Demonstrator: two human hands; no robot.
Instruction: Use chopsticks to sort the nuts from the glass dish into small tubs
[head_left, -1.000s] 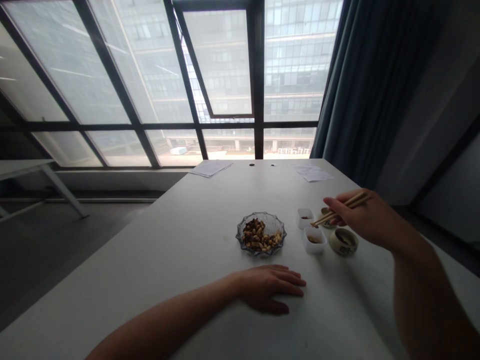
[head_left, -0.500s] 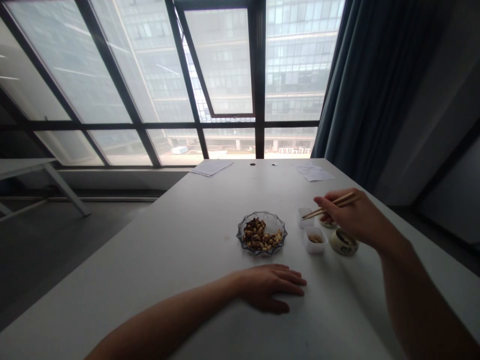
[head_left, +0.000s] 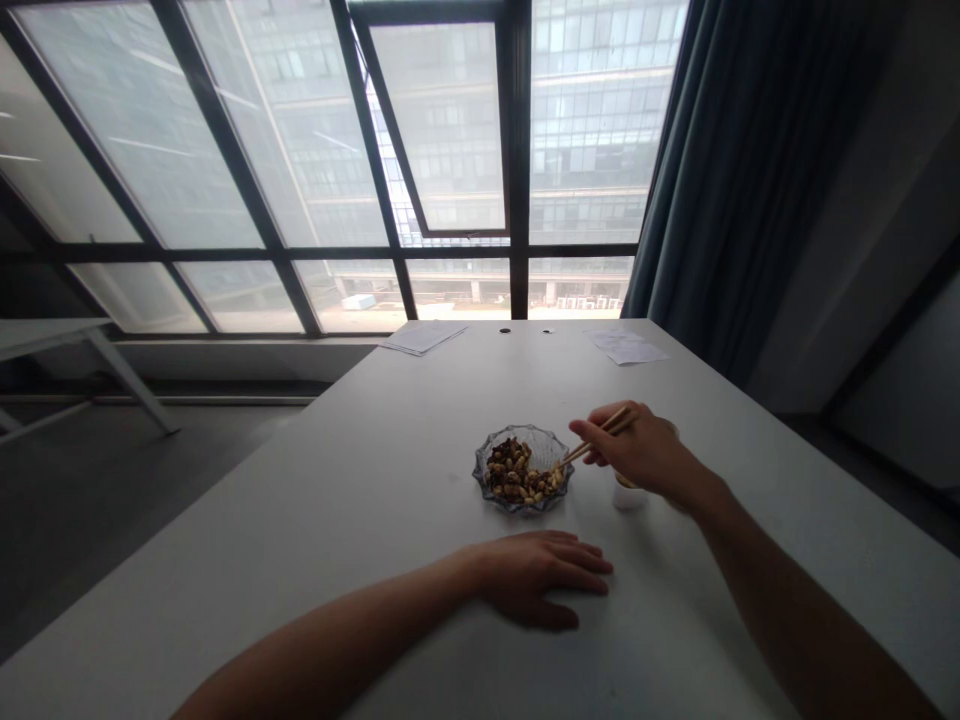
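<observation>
Two chopsticks [head_left: 600, 436] gripped in your right hand [head_left: 637, 445], tips at bowl's [head_left: 523, 508] right rim, over nuts [head_left: 517, 472]. Bowl sits mid-table [head_left: 360, 480], well inside left edge. Your left hand [head_left: 536, 578] lies flat, released, just nearer you.

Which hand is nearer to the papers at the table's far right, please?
The right hand, raised this side of the papers; the left hand lies flat, farther back.
</observation>
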